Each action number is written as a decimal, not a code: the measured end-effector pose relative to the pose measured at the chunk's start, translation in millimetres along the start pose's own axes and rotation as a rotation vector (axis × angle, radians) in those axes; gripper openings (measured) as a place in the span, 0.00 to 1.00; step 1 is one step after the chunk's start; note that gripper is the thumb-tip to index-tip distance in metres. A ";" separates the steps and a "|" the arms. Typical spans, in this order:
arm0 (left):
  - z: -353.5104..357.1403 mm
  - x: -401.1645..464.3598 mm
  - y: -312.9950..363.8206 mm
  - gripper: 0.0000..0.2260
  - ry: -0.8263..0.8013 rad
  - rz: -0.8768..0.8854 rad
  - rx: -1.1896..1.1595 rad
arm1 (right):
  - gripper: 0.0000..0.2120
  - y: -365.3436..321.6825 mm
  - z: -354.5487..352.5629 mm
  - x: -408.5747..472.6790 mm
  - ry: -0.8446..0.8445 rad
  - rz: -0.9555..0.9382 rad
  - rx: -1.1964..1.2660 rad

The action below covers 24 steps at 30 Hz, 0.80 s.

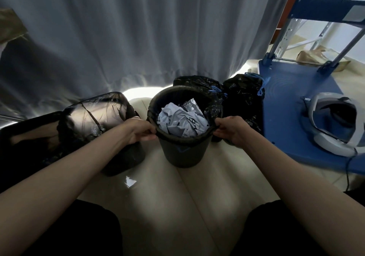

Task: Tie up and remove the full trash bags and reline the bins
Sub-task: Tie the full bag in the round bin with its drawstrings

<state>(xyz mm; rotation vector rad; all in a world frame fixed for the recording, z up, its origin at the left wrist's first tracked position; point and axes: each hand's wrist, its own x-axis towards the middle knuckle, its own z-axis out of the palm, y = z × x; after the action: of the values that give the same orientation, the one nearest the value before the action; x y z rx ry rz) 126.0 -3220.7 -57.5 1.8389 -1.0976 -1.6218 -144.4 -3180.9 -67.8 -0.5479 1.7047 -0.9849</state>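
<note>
A: Two hands on one bin. Left hand pinched shut on the liner hem at the bin's left rim; right hand pinched likewise at the right rim. Round bin stands on the floor, mid-frame, between the knees.

B: Contents?

A: Crumpled paper and a foil-ish wrapper, heaped to approx rim level. Judged light, bulky, springy. No liquid seen, but can't see below the top layer.

B: Liner condition?

A: Thin black film liner, folded over the rim. Soft, slick, will stretch or tear if yanked. Recommend peeling the hem off the rim at opposite sides, as gripped now, then gathering the neck above the paper. Blue drawstring appears to show on the bin's front; if so, take hold there for tying.

B: Surroundings?

A: Two tied bags behind the bin, w/ blue ties, near the curtain. Another lined bin just beside the left hand. Blue cart deck to the right, headset on it.

B: Risk?

A: Bin is light; may lift w/ the bag.
</note>
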 end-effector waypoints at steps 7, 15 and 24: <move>-1.1 -1.3 4.1 0.07 0.115 0.106 0.177 | 0.11 -3.6 3.2 -5.1 0.050 -0.008 0.015; 4.4 -3.2 11.0 0.13 0.191 0.228 0.081 | 0.08 -1.3 2.9 -5.9 0.025 0.093 0.199; 4.7 -8.8 21.5 0.08 0.224 0.293 0.058 | 0.09 -5.7 2.5 -16.7 0.014 -0.013 0.017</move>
<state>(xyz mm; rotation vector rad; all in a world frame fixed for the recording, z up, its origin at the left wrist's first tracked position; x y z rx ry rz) 115.8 -3225.5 -36.5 1.7483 -1.2545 -1.1996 -136.7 -3172.4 -54.1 -0.5424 1.7054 -1.0140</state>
